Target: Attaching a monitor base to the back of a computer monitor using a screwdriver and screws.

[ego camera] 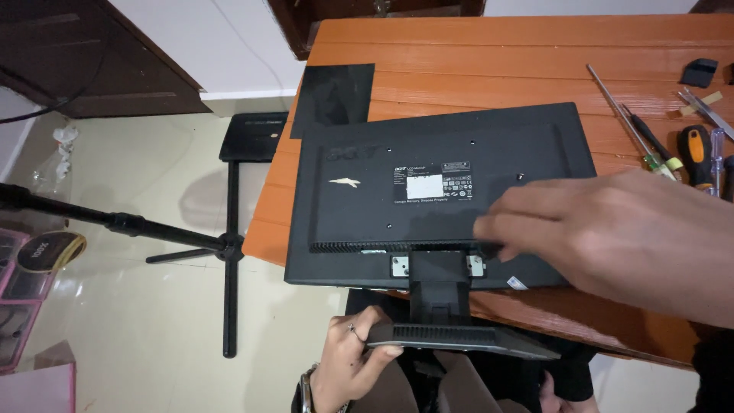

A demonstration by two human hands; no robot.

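Note:
A black flat monitor (428,153) lies face down on an orange wooden table (489,53), its back panel up and its lower edge jutting over the table's near edge. Its stand neck (438,287) points toward me and ends in a flat black base (466,338). My left hand (348,359), with a ring and a wrist bracelet, grips the left end of that base. My right hand (612,237) rests on the back panel at the lower right, fingertips near the stand joint, holding nothing.
Several screwdrivers (650,145), one with an orange and black handle (696,157), lie at the table's right. A black sheet (334,95) lies beyond the monitor. A black tripod stand (229,248) is on the tiled floor at left, with pink boxes (19,306).

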